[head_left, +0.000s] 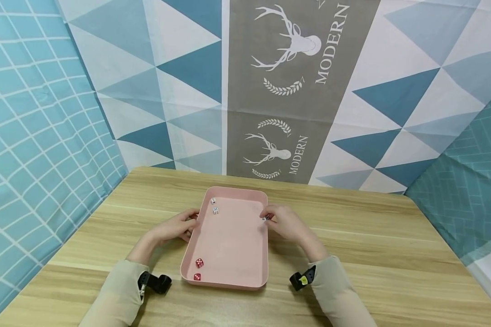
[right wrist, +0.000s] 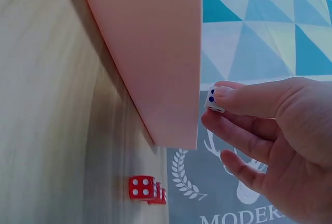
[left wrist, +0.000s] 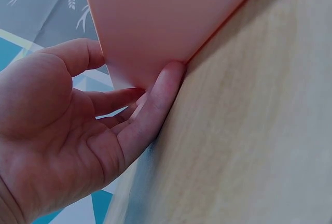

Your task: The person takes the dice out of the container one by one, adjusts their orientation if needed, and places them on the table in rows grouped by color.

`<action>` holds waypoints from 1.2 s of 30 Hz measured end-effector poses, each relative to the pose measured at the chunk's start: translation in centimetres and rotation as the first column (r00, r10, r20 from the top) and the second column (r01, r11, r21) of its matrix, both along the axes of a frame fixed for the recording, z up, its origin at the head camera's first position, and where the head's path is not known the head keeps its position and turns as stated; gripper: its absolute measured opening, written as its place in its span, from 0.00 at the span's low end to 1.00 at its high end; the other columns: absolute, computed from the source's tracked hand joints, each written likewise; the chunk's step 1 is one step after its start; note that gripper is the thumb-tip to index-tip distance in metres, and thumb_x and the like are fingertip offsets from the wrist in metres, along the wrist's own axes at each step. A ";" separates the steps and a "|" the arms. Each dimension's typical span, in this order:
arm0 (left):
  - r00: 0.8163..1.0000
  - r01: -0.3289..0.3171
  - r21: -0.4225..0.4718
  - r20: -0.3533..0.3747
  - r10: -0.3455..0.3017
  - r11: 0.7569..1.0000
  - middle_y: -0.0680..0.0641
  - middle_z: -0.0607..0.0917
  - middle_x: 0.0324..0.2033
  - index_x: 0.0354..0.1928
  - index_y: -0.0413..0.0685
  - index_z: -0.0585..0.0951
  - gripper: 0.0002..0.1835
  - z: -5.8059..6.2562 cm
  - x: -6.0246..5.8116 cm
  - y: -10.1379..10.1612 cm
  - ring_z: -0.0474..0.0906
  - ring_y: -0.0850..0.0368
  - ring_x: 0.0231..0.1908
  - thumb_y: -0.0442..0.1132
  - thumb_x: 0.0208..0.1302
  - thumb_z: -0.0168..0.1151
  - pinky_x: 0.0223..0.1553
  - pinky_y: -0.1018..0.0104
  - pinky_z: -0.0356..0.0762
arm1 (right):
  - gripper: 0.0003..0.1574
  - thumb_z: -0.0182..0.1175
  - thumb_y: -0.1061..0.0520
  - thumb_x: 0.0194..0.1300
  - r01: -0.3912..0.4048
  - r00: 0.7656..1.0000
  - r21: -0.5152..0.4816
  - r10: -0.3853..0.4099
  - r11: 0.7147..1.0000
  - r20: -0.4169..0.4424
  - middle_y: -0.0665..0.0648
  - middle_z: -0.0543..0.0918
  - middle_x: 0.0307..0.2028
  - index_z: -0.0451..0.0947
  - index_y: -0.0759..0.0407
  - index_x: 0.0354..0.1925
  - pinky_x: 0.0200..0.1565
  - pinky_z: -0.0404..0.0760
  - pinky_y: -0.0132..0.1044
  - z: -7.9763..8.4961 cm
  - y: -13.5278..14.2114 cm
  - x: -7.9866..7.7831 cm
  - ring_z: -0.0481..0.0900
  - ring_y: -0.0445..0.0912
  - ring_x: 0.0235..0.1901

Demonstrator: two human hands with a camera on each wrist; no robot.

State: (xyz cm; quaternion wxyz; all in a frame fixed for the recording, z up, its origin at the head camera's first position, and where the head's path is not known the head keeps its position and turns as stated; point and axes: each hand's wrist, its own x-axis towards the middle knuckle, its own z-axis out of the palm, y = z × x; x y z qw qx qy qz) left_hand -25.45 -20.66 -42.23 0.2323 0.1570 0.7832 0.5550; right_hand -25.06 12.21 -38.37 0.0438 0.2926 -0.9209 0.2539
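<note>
A pink tray [head_left: 233, 236] lies on the table between both hands. My left hand [head_left: 175, 227] grips its left side, with the thumb at the rim and fingers against the outer wall [left wrist: 150, 22]. Over the right rim, my right hand [head_left: 284, 222] pinches a white die [right wrist: 211, 99] between thumb and fingers. Two white dice [head_left: 215, 210] rest in the tray's far left corner. In the near left corner are two red dice [head_left: 199, 263]. More red dice [right wrist: 142, 187] stand outside the tray in the right wrist view; the right hand hides them in the head view.
The wood-grain table [head_left: 352, 272] extends around the tray. A patterned cloth backdrop [head_left: 188, 91] rises behind its far edge, with blue tiled cloth [head_left: 45, 136] at the left and teal cloth [head_left: 466, 195] at the right.
</note>
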 end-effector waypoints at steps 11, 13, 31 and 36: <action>1.000 0.005 -0.010 0.000 -0.005 1.000 0.36 0.74 0.41 0.65 0.32 0.52 0.28 0.2 -0.1 0.3 0.76 0.54 0.34 0.38 0.68 0.42 0.35 0.58 0.80 | 0.09 0.59 0.64 0.56 0.039 0.999 -0.027 -0.039 0.999 0.012 0.54 0.82 0.36 0.80 0.61 0.38 0.41 0.78 0.39 0.4 2.3 0.3 0.79 0.45 0.36; 1.000 0.004 -0.009 -0.001 -0.004 1.000 0.36 0.74 0.40 0.65 0.32 0.52 0.28 0.2 -0.1 0.4 0.76 0.55 0.34 0.38 0.67 0.43 0.35 0.58 0.80 | 0.09 0.59 0.64 0.56 0.059 0.998 -0.032 -0.059 0.998 0.026 0.54 0.82 0.36 0.80 0.61 0.38 0.43 0.78 0.41 0.5 2.6 0.3 0.79 0.45 0.37; 1.000 -0.003 -0.016 0.001 0.003 1.000 0.33 0.73 0.46 0.66 0.32 0.51 0.29 0.2 -0.1 0.0 0.77 0.53 0.35 0.39 0.67 0.43 0.35 0.58 0.80 | 0.07 0.59 0.66 0.53 0.118 0.991 0.019 -0.119 0.993 0.057 0.54 0.81 0.32 0.80 0.61 0.34 0.39 0.77 0.41 0.4 4.2 -0.3 0.78 0.45 0.33; 1.000 -0.005 -0.011 0.008 0.005 1.000 0.33 0.72 0.46 0.66 0.32 0.51 0.29 0.2 -0.1 0.0 0.76 0.53 0.35 0.38 0.67 0.44 0.35 0.58 0.80 | 0.09 0.58 0.68 0.49 0.139 0.986 0.058 -0.143 0.989 0.085 0.53 0.80 0.31 0.81 0.60 0.31 0.37 0.76 0.38 0.1 5.0 -0.6 0.76 0.43 0.31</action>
